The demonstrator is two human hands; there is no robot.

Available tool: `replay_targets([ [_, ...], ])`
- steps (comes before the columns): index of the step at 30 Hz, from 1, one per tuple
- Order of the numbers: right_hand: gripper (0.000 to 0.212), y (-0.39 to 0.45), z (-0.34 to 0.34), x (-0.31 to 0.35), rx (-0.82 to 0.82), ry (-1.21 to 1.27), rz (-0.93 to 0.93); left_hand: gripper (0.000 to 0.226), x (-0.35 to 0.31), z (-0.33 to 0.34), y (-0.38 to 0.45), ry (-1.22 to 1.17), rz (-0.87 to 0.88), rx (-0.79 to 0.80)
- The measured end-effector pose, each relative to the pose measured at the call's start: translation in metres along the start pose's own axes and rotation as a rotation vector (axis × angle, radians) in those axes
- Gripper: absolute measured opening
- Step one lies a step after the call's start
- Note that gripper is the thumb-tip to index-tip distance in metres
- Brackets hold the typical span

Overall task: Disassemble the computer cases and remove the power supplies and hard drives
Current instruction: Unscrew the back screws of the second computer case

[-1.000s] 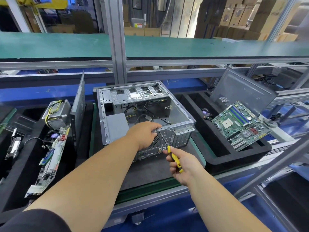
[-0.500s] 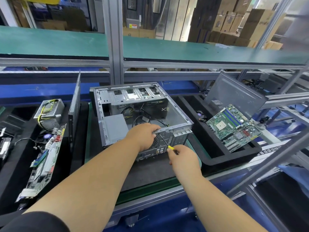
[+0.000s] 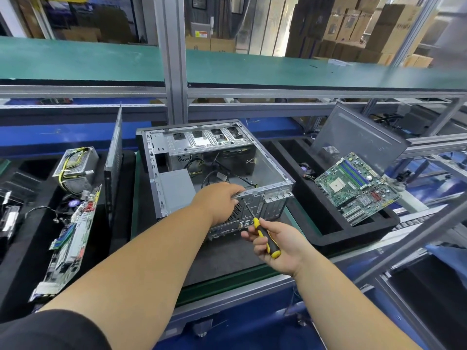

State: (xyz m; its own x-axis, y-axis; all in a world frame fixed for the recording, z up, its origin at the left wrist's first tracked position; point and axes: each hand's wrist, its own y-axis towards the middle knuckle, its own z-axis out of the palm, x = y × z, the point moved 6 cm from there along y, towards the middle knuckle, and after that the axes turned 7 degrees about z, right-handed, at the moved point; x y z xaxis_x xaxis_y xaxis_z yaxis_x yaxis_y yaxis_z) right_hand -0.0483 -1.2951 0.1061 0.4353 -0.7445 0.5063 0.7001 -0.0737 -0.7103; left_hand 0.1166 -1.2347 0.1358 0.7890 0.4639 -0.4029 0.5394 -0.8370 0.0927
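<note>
Here the right hand (image 3: 276,242) has its fingers closed around a yellow-and-black screwdriver (image 3: 262,233) — tip set against the rear panel of the open computer case (image 3: 265,170). The left hand (image 3: 219,200) grips that panel's top edge — the case lies on the dark mat (image 3: 227,258).

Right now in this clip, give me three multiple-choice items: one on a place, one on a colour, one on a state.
1. Where does the green motherboard lie?
A. In the black tray right of the case
B. Inside the case
C. On the upper green shelf

2. What colours is the screwdriver handle?
A. Red and white
B. Yellow and black
C. All blue

3. How is the computer case?
A. Closed
B. Open on top, inside showing
C. Standing upright, sealed

Answers: 1 A, it leans on the tray's right rim. 2 B, as seen in the right hand. 3 B, loose cables are visible inside while the left hand grips its rear edge.
</note>
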Motion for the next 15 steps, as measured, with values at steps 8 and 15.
replay_targets([
  [8,0.032,0.009,-0.001,0.001,-0.090,-0.218,-0.088,0.040,0.000,-0.001,0.000,-0.004,-0.014,0.015],
  [15,0.022,0.001,0.010,0.024,-0.712,-1.304,-0.352,0.040,0.001,-0.001,0.001,-0.005,-0.027,0.012],
])
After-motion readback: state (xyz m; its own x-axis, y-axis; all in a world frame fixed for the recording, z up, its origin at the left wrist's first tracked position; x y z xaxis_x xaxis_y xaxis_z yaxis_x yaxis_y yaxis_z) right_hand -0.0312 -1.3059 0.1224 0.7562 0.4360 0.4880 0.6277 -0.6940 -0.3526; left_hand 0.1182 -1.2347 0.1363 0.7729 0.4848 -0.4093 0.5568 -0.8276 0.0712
